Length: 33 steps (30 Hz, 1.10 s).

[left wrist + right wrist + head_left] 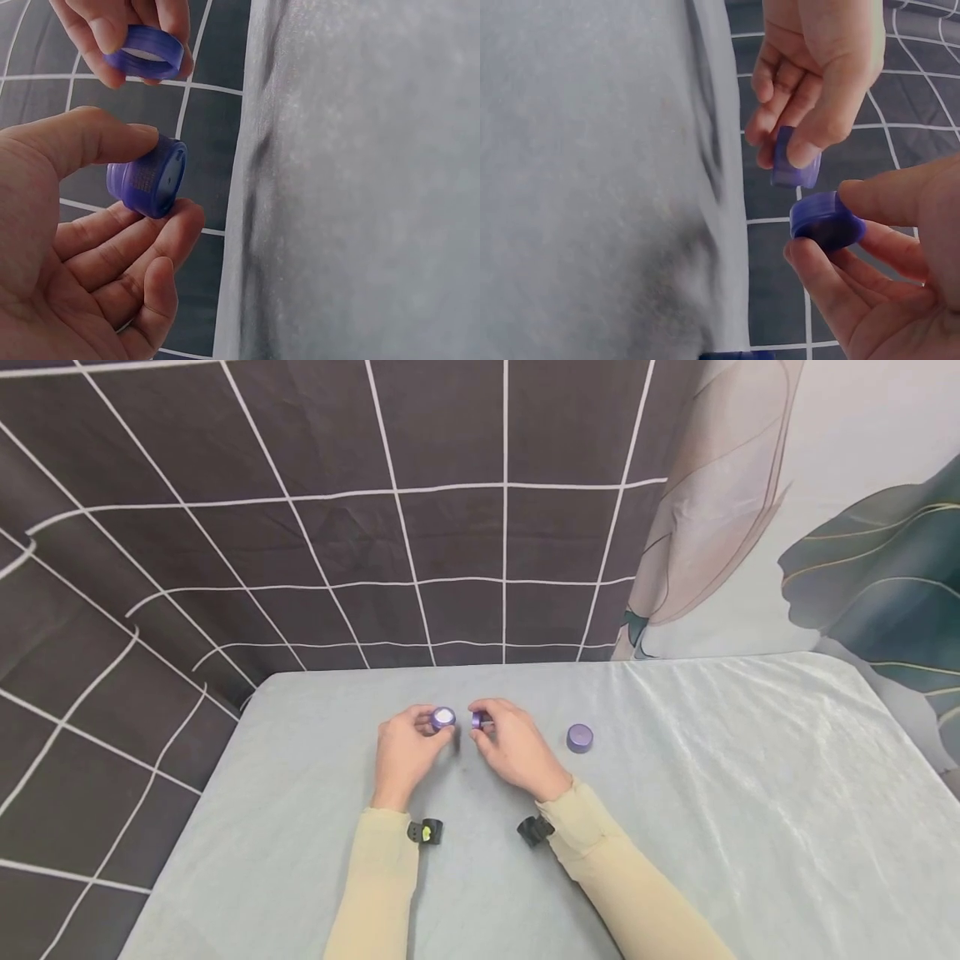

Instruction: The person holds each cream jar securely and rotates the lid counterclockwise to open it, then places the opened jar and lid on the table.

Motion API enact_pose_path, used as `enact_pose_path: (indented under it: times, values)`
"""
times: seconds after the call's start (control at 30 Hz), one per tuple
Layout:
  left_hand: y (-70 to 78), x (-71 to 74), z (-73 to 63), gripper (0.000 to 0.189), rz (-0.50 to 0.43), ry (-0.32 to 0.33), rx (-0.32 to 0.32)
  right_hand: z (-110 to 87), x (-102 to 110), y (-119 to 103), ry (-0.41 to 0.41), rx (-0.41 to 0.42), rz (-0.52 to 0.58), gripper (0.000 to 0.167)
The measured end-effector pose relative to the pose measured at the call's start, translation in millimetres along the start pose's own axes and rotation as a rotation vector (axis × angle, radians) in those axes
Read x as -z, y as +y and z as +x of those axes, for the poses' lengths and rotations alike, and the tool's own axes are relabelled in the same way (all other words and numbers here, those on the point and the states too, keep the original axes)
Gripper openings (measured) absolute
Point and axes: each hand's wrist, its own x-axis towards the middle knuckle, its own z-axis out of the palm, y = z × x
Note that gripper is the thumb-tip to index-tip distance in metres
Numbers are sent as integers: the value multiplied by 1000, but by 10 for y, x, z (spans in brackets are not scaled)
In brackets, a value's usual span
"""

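Observation:
My left hand [405, 750] pinches a small purple jar [443, 719] between thumb and fingers. White shows in the jar's round top in the head view, and its base faces the left wrist camera [169, 180]. A purple screw lid [150, 52] is gripped by the thumb and fingertips of my right hand [517, 750], its hollow underside turned toward the jar. A small gap separates lid and jar. To the right of my right hand, a second round purple piece [580, 738] with a flat top stands on the table.
A pale grey velvety cloth covers the table [675, 843]. Dark curtain fabric with a white grid [450, 535] hangs behind it and at the left, and a leaf-patterned curtain [720, 527] hangs at the right. Both wrists wear black cameras [426, 832].

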Motion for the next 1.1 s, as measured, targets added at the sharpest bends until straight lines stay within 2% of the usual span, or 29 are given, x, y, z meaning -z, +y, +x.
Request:
enact_pose_path:
  times: [0.23,0.4,0.63,0.77,1.1]
  values:
    - [-32,-11,26,34,5,3,27,42,-70,1,-19,-56,-25,32]
    - [-32,-12,44,33,17,-6,28,42,-143,21,-18,-98,-2,32]
    - [-25,13,28,32,41,-29,40,26,-207,1,4,-140,-3,31]
    - [-24,25,14,31,53,-52,50,16,-217,-23,-14,-168,-3,33]
    - [-39,12,1,33,70,-77,48,-1,-261,-5,-29,-175,-45,33]
